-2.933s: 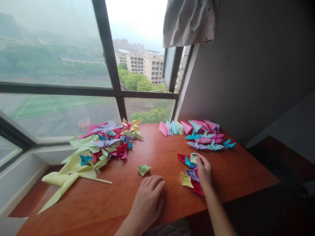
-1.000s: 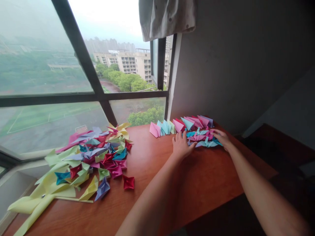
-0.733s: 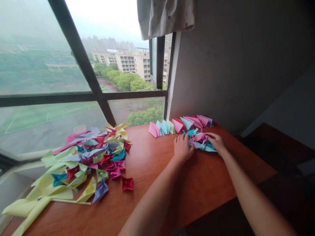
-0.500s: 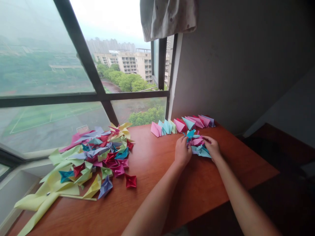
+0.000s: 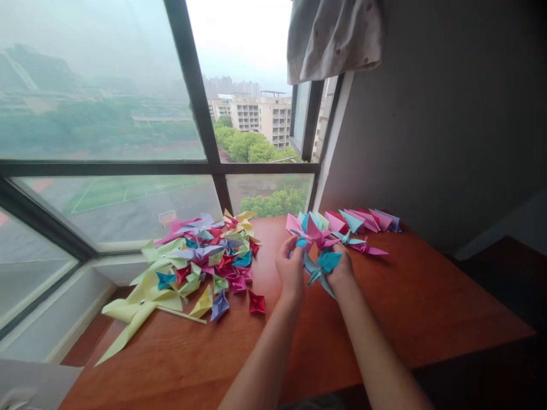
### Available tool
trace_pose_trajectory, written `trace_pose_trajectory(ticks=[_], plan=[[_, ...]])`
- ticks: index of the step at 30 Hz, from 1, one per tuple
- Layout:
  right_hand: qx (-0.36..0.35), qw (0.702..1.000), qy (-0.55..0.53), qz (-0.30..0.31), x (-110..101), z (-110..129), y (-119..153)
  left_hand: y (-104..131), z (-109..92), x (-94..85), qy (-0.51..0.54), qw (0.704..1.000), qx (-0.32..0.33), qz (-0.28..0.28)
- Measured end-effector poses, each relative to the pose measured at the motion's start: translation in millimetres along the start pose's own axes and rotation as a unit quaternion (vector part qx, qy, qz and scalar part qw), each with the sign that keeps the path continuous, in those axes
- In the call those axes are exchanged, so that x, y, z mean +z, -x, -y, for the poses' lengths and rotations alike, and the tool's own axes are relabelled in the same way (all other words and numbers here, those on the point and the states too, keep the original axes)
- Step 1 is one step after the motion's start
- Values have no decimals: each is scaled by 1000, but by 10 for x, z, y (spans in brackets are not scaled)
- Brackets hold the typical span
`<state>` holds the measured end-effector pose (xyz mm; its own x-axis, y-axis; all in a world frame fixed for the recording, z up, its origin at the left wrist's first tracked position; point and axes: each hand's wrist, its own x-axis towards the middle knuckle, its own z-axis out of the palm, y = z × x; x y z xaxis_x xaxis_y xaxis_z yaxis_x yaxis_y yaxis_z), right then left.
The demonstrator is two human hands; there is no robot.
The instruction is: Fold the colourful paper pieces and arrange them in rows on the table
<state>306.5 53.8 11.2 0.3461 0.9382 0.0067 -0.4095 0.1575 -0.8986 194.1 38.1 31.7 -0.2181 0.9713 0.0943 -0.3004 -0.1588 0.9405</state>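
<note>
Both my hands are closed around a bunch of origami cranes, lifted above the wooden table [image 5: 282, 336]. My left hand [image 5: 291, 270] grips the bunch from the left, and my right hand [image 5: 342, 266] from the right. Pink cranes [image 5: 315, 232] stick up between the hands. A blue crane [image 5: 328, 262] hangs lower, in front of the right fingers. Fingers and paper partly cover each other. Just beyond my right hand, a light blue crane [image 5: 348, 240] and a magenta crane [image 5: 372, 249] lie on the table.
A row of folded paper pieces [image 5: 363, 220] stands along the table's back edge by the wall. To the left lies a heap of small paper boats [image 5: 220, 306] and pinwheels, including a large yellow pinwheel [image 5: 141, 302]. Behind is a window frame [image 5: 265, 168].
My hands have gathered the cranes and lifted them off the table, moving left of the two cranes left lying. The camera view has turned to the left.
</note>
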Motion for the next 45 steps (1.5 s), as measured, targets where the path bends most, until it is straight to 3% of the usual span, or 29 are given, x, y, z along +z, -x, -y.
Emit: trace_pose_trajectory(ticks=[4, 6, 8, 11, 13, 15, 19, 21, 27, 31, 34, 37, 41, 45], plan=[[17, 998, -65, 19, 976, -62, 89, -278, -475, -697, -3, 997, 46, -68], [27, 996, -61, 51, 1384, -101, 144, -367, -694, -1089, -83, 985, 106, -106], [33, 995, -27, 93, 1643, -148, 190, -390, -886, -1462, -169, 972, 121, -109], [32, 993, 25, 115, 1700, -225, 218, -316, -1088, -1902, -307, 930, 141, -146], [27, 994, 53, 96, 1544, -271, 203, -236, -1144, -2077, -403, 887, 159, -157], [16, 993, 91, 68, 1280, -301, 163, -168, -1135, -2150, -477, 844, 207, -128], [-29, 983, 183, -13, 562, -263, 36, -116, -1008, -2084, -595, 747, 294, -38], [-64, 969, 231, -61, 149, -181, -39, -127, -957, -2017, -628, 712, 313, -14], [-154, 884, 374, -232, -1081, 248, -225, -257, -937, -1965, -644, 692, 325, -4], [-167, 823, 451, -303, -1644, 439, -320, -350, -898, -1988, -694, 656, 294, 37], [-149, 800, 485, -322, -1879, 423, -405, -378, -858, -1964, -701, 652, 276, 81], [-116, 800, 502, -309, -1989, 335, -487, -392, -822, -1903, -695, 665, 246, 119], [-99, 796, 536, -263, -1975, 284, -573, -416, -789, -1780, -690, 671, 220, 158], [-98, 778, 586, -207, -1831, 357, -658, -416, -779, -1634, -688, 672, 191, 199]])
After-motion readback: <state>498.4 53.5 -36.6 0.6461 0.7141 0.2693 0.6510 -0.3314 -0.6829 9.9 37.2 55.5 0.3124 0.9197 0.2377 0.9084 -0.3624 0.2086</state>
